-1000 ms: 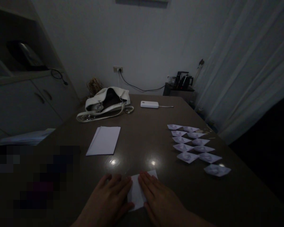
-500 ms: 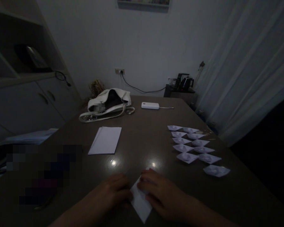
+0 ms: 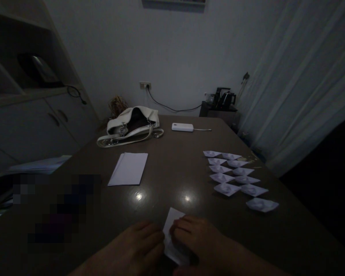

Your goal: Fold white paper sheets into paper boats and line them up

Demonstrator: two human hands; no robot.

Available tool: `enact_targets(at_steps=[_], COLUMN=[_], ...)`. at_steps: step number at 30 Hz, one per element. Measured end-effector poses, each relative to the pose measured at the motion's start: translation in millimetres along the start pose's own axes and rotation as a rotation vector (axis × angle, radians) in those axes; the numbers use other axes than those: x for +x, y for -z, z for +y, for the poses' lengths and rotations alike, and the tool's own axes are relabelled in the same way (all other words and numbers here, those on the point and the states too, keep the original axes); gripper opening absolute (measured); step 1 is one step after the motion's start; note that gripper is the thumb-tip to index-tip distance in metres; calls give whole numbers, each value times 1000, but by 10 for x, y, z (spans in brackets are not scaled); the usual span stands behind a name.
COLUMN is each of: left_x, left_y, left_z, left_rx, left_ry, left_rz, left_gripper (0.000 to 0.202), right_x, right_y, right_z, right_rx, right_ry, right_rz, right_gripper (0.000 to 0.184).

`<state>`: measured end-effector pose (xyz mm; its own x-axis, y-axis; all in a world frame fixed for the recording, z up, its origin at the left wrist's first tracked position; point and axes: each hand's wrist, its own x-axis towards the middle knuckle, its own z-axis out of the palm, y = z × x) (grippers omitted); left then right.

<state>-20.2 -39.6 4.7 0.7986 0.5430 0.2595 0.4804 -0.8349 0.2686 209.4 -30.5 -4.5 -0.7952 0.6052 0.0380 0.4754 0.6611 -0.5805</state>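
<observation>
A folded sheet of white paper [image 3: 171,220] lies at the near middle of the table, between my hands. My left hand [image 3: 139,243] has its fingers bent together, with the tips on the paper's left edge. On the right side, my right hand [image 3: 199,237] curls its fingers over the paper and grips it; its thumb is low and partly hidden. My fingers cover much of the paper's right half. Farther right stand several folded paper boats [image 3: 226,188] in two columns, with one boat [image 3: 262,204] nearer to me.
A stack of white paper sheets [image 3: 129,168] lies left of centre. Behind it sits a white handbag [image 3: 132,124] with its strap. A white power bank [image 3: 182,127] with a short cable is at the far side. The table [image 3: 172,165] reflects two bright spots.
The paper has turned, and its far corner now points more to the left. Both hands have shifted slightly with it, the right hand curling further over the paper.
</observation>
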Motion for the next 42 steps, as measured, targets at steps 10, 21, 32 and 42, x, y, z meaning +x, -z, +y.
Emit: enact_targets(at_steps=[10, 21, 32, 42], left_x=[341, 102, 16, -48], left_y=[-189, -197, -292, -426], left_z=[-189, -107, -30, -45], left_rx=[-388, -269, -346, -416], left_ry=[465, 631, 648, 710], left_rz=[-37, -36, 44, 191], left_gripper=[14, 19, 25, 44], right_x=[31, 79, 117, 173], right_y=[-208, -174, -239, -205], right_z=[29, 55, 117, 84], right_rx=[287, 54, 187, 184], right_ry=[-255, -186, -97, -24], right_rz=[314, 261, 274, 268], right_gripper=[30, 21, 23, 28])
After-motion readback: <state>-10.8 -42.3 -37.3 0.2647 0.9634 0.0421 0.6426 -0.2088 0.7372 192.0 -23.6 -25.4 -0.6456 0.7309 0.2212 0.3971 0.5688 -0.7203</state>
